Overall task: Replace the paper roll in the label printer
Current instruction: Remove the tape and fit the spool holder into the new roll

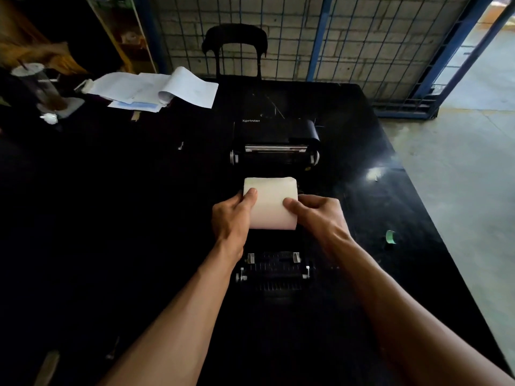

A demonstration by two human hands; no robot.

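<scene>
A white cylindrical paper roll (271, 203) sits in the centre of the frame, held crosswise between both hands over the open bay of a black label printer (274, 270) whose hinged lid (274, 135) is thrown back toward the upper middle. The left hand (231, 218) grips the roll's left end with its thumb laid on top and its fingers curled out of sight beneath. The right hand (320, 215) holds the right end the same way, thumb on the paper and fingers tucked under. Whether the roll already rests in its cradle or hangs just above it cannot be told, since the bay is dark and the hands hide the ends. To do this step well, the roll should probably go down level, both ends together, so that it settles squarely between the side holders and does not jam on one. The loose end of the paper should likely come off toward the pale guides and roller at the lower middle of the frame, and which way the roll is wound is worth checking first. The black glossy table (111, 218) carries loose white sheets (167, 89) at the upper left and a small green scrap (391, 236) at the right, both well apart from the work.
</scene>
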